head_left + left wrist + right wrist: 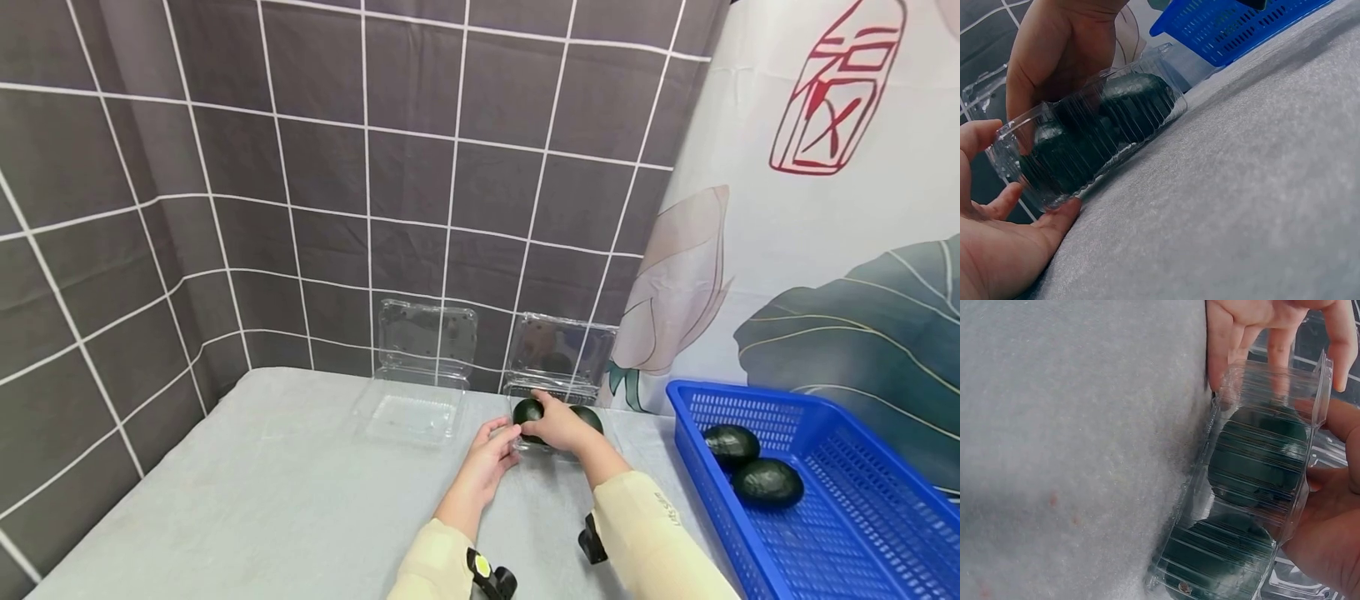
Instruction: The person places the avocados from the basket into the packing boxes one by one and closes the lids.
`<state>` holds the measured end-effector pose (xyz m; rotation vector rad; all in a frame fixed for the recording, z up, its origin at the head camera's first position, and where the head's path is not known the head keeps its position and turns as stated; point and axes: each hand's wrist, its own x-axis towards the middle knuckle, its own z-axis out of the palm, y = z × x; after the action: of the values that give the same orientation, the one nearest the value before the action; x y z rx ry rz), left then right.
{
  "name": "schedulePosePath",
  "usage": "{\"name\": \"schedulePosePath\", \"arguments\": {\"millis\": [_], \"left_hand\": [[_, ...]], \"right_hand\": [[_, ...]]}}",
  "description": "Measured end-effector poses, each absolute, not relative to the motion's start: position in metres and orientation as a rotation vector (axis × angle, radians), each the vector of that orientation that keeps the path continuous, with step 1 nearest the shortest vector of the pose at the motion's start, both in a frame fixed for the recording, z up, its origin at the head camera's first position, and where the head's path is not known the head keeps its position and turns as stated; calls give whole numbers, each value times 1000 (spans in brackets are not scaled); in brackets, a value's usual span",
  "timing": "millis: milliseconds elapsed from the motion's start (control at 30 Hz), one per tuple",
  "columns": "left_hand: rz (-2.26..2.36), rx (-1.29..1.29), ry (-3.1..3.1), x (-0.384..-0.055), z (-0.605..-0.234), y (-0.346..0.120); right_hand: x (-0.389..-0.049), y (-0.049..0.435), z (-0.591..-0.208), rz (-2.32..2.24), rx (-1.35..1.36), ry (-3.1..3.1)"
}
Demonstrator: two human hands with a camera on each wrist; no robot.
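A clear plastic clamshell box (566,346) with its lid raised stands near the wall, with two dark green avocados in its base. My right hand (558,423) reaches in from above and holds the left avocado (527,411) between thumb and fingers. The other avocado (587,417) lies to its right, partly behind that hand. My left hand (486,463) is at the box's left end, fingers spread. In the left wrist view its fingertips (1063,215) touch the lower corner and the rim. Through the ribbed wall, the right wrist view shows both avocados, one with a stem scar.
Another clear clamshell box (412,417), lid up and nothing inside, stands to the left. On the right a blue plastic basket (825,408) holds two more avocados (767,483). Grey grid-patterned cloth (315,167) hangs behind the light grey table (247,483).
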<state>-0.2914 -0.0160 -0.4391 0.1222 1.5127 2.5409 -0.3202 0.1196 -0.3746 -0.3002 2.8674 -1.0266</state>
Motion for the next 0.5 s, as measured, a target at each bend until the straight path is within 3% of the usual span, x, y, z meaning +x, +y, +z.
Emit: {"name": "schedulePosePath", "arguments": {"millis": [233,500], "left_hand": [[2536,80,1591,-292,-437,-15],[2325,79,2260,-292,-439,-12]], "right_hand": [[-321,123,-373,-1063,-308,2860],[-318,128,-371,-1151,-331,2857]]}}
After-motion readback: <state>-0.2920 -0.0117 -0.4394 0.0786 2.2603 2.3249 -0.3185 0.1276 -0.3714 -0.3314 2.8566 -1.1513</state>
